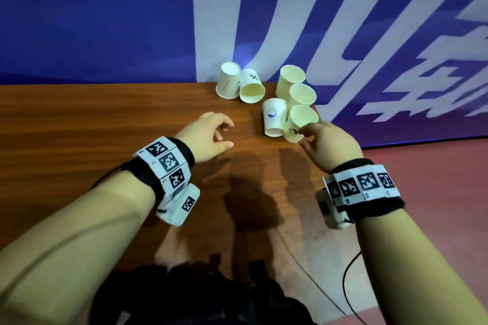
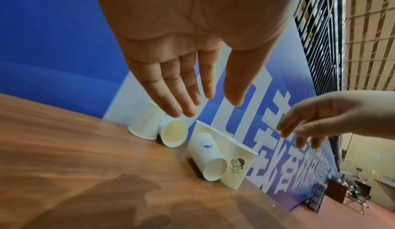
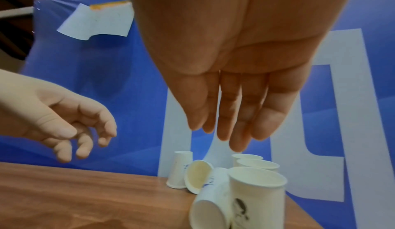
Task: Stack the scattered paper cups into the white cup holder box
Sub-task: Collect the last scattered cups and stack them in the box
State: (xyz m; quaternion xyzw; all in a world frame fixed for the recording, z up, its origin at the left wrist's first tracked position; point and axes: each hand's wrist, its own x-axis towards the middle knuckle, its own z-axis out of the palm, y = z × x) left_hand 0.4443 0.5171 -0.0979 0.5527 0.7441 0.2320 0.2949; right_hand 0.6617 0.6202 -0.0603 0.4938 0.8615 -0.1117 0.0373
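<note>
**Two hands by six paper cups on the desk**

Head view: six paper cups sit in a bunch at the far edge of the brown desk (image 1: 79, 124), next to a blue and white wall banner (image 1: 105, 21). One upside-down cup (image 1: 228, 83) stands on the left w/ a tipped cup (image 1: 251, 86) leaning on it, mouth facing us. Three upright cups stand in a row on the right – back cup (image 1: 290, 81), middle cup (image 1: 301, 95), front cup (image 1: 300, 123). A whale cup (image 1: 274, 116) is upside down, just beside the front cup. The right hand (image 1: 330, 145) is at the front cup; can't tell if its fingertips touch the cup. The left hand (image 1: 208, 140) is above the desk, apart from the cups, fingers loose and holding nothing. Both wrists wear bands w/ black and white squares.

Left wrist view: left hand (image 2: 192, 38) is spread wide, fingers straight – nothing in it. The whale cup (image 2: 205, 154) leans on the front cup (image 2: 237, 166).

Right wrist view: right hand (image 3: 235, 63) has straight fingers above the cups, holding nothing. The front cup (image 3: 256, 197) is right below. No white box shows in any view.
</note>
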